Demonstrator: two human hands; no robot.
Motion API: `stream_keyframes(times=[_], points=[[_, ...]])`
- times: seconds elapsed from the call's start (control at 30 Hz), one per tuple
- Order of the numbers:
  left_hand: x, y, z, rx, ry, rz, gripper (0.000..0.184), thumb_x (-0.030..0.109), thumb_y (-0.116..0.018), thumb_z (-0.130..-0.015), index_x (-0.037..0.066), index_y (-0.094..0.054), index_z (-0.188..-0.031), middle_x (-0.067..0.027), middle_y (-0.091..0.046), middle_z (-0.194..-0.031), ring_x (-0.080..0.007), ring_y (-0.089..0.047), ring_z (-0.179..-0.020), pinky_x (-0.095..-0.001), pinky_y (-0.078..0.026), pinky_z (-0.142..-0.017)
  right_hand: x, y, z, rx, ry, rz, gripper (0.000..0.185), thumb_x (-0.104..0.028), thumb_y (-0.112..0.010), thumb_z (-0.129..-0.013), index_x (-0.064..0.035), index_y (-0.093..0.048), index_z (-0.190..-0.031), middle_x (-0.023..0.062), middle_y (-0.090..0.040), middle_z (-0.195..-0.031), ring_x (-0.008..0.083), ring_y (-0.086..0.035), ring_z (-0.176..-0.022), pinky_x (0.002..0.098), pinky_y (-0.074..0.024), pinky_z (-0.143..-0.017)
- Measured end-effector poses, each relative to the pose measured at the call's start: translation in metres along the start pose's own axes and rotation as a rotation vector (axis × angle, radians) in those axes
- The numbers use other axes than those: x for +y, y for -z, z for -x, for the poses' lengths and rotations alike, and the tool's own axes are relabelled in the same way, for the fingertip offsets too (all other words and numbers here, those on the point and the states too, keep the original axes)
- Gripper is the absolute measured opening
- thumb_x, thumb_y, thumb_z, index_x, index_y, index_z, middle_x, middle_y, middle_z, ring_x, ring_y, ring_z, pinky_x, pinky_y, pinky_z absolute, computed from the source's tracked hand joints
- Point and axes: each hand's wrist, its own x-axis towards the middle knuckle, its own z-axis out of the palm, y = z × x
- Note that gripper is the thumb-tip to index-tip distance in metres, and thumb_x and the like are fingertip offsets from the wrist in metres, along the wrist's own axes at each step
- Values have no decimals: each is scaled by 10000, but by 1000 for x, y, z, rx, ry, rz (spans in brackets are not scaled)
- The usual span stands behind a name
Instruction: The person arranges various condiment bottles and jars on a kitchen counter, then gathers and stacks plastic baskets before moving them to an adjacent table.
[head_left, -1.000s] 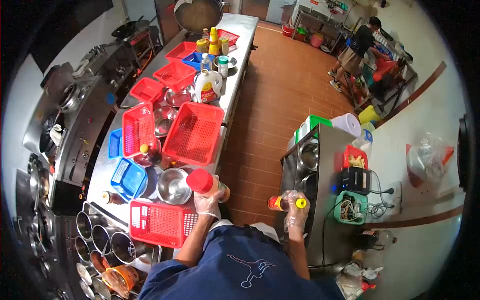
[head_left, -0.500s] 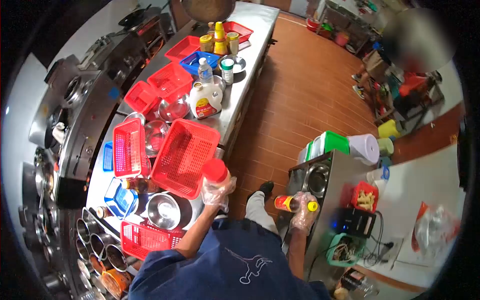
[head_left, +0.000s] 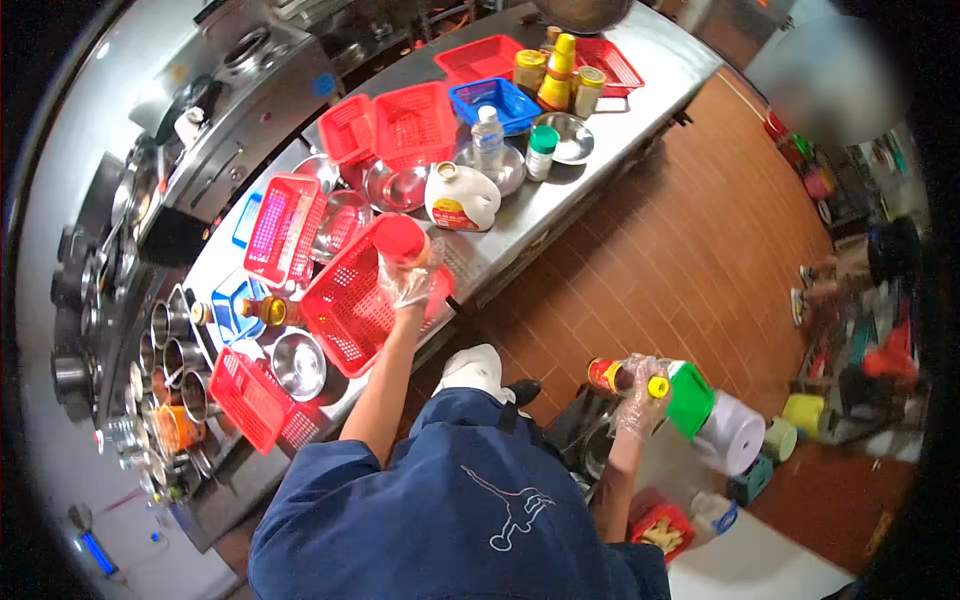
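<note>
Our left hand (head_left: 408,284), clasping red-lidded jar (head_left: 400,240), partly blocks large red basket (head_left: 343,303); white jug (head_left: 462,200) near. Our right hand (head_left: 638,396) grips yellow-capped bottle (head_left: 605,374).

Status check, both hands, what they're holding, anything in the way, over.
Left hand: gripping red-lidded jar. Right hand: gripping yellow-capped bottle. Large red basket behind left hand in view; contact unclear.

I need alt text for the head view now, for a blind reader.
A gloved left hand holds a red-lidded container and a gloved right hand a yellow-capped bottle, in a kitchen. Nearby, a metal table bears red baskets, metal bowls and a white jug.
</note>
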Motion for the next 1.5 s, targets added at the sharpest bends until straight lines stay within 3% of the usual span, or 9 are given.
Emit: stream_keyframes(times=[0.23,0.4,0.43,0.53,0.87,0.93,1.37,1.43,1.5], points=[[11,-44,11,-19,329,746,591,-40,-793,-725,63,-540,-1249,-41,-629,-1146,-182,-617,-1010,-346,-519,-907,10,-58,-78,54,-84,-71,98,-17,-672,-868,-45,-579,-876,123,-676,-982,207,-632,-887,376,-508,-875],[-37,-91,36,13,364,607,555,38,-815,-750,21,-542,-1233,-52,-655,-1053,-192,-639,-944,-338,-526,-864,-8,-95,-136,-79,-83,-116,63,-19,-661,-869,-48,-609,-891,74,-656,-891,213,-633,-932,378,-466,-943],[-34,-90,37,37,684,1186,432,205,-649,-907,50,-527,-1292,-97,-597,-1202,-248,-574,-1106,-489,-519,-898,-9,-102,-152,-84,-78,-103,63,-19,-661,-869,-48,-609,-891,74,-656,-891,213,-633,-932,378,-466,-943],[-41,-105,50,-139,119,51,505,146,-713,-863,56,-505,-1314,-111,-595,-1196,-258,-572,-1114,-498,-522,-919,-5,-118,-192,-174,-33,-82,74,-26,-659,-866,-43,-592,-892,105,-659,-969,232,-635,-964,397,-484,-939],[-84,-109,51,323,732,1171,744,348,-780,-780,47,-460,-1381,-131,-582,-1279,-320,-595,-1062,-489,-503,-939,-13,-188,-317,-191,-76,-79,243,-87,-740,-856,-62,-581,-1039,137,-680,-1046,227,-650,-968,397,-506,-922],[-64,-118,41,117,370,13,655,282,-810,-749,7,-533,-1275,-131,-663,-1116,-321,-640,-943,-449,-516,-858,-16,-203,-339,-192,-68,-43,223,-71,-740,-856,-63,-586,-1017,118,-676,-1017,211,-647,-939,378,-515,-897],[-94,-144,44,642,307,-735,440,213,-809,-754,-24,-611,-1067,-129,-696,-962,-299,-660,-842,-419,-514,-780,20,-296,-495,-361,-126,138,134,-75,-704,-894,-86,-592,-822,-51,-585,-788,51,-533,-740,242,-473,-692],[-115,-135,56,658,232,-901,316,215,-786,-785,-25,-620,-905,-158,-693,-917,-276,-661,-843,-409,-509,-754,38,-293,-519,-494,-223,165,573,-193,-742,-885,13,-399,-1295,93,-623,-1112,157,-632,-993,308,-507,-910],[-150,-124,67,717,354,-643,270,196,-757,-802,-42,-637,-838,-147,-699,-820,-239,-648,-735,-400,-505,-675,27,-302,-525,-531,-231,289,436,-239,-706,-915,-3,-504,-1221,65,-648,-1062,138,-632,-961,307,-502,-891]])
